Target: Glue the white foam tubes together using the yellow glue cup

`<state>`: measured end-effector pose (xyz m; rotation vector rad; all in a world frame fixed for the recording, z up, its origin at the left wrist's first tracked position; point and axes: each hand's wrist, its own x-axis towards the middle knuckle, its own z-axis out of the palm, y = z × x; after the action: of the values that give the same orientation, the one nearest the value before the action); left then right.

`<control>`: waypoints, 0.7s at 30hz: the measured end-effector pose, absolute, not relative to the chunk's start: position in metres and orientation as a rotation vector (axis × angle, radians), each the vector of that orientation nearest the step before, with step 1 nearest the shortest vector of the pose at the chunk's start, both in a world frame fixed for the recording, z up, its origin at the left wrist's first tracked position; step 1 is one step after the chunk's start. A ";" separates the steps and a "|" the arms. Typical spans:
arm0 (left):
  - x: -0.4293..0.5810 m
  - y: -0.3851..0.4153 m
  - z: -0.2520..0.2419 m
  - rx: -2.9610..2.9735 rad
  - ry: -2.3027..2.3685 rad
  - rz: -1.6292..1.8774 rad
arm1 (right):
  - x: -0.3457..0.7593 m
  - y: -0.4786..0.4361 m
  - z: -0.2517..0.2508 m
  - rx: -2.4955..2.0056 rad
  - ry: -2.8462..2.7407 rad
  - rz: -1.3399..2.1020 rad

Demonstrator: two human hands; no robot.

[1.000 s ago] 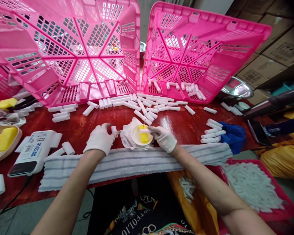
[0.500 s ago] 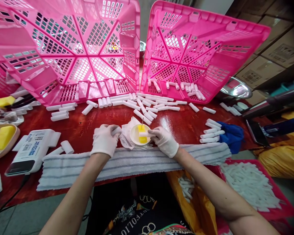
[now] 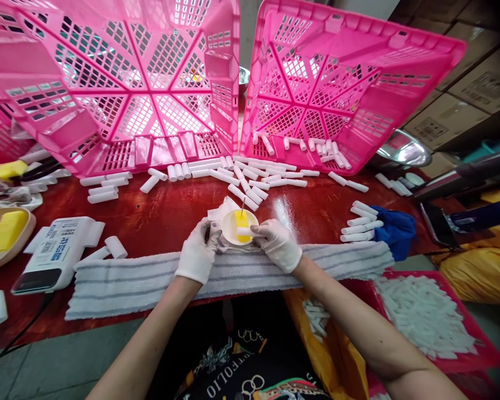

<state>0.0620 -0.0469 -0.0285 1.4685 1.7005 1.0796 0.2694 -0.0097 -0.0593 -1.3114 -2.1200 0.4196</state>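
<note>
My gloved left hand (image 3: 197,250) is beside the small white dish (image 3: 225,226), its fingers closed around a short white tube (image 3: 215,226) seen nearly end-on. From the other side, my gloved right hand (image 3: 277,243) pinches a second white tube (image 3: 244,231), which lies across the yellow sponge (image 3: 242,216) in the dish. A thin stick (image 3: 244,204) stands up from the sponge. Crumpled white tissue (image 3: 223,206) lies under the dish. Fingers partly hide both held tubes.
Two pink crates (image 3: 150,93) (image 3: 304,105) stand tipped up behind loose white tubes (image 3: 241,178). A striped towel (image 3: 129,283) runs along the front edge. A white device (image 3: 54,255) sits left; a blue cloth (image 3: 394,230) right. A pink bin (image 3: 483,355) of tubes is lower right.
My left hand has moved right, up against the dish, bringing its tube along. My right hand stays at the dish, its tube still across the sponge.
</note>
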 end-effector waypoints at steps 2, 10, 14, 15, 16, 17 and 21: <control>0.060 -0.047 -0.029 1.481 1.739 1.055 | 0.269 -0.012 -0.058 -1.267 -2.049 0.544; 0.059 -0.047 -0.032 1.443 1.692 1.041 | 0.264 -0.017 -0.050 -1.282 -2.145 0.429; 0.057 -0.048 -0.031 1.395 1.613 1.100 | 0.266 -0.022 -0.049 -1.207 -2.013 0.629; 0.057 -0.048 -0.030 1.376 1.602 1.130 | 0.267 -0.024 -0.047 -1.201 -1.918 0.726; 0.057 -0.049 -0.028 1.356 1.590 1.159 | 0.268 -0.026 -0.044 -1.200 -1.801 0.832; 0.058 -0.051 -0.026 1.342 1.573 1.179 | 0.269 -0.028 -0.040 -1.203 -1.675 0.936; 0.064 -0.058 -0.018 1.406 1.430 1.139 | 0.272 -0.033 -0.018 -1.158 -1.344 1.248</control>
<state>0.0636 -0.0583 -0.0183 1.4060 1.4296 1.1393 0.2723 -0.0333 -0.0175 -1.1582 -1.3443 1.2478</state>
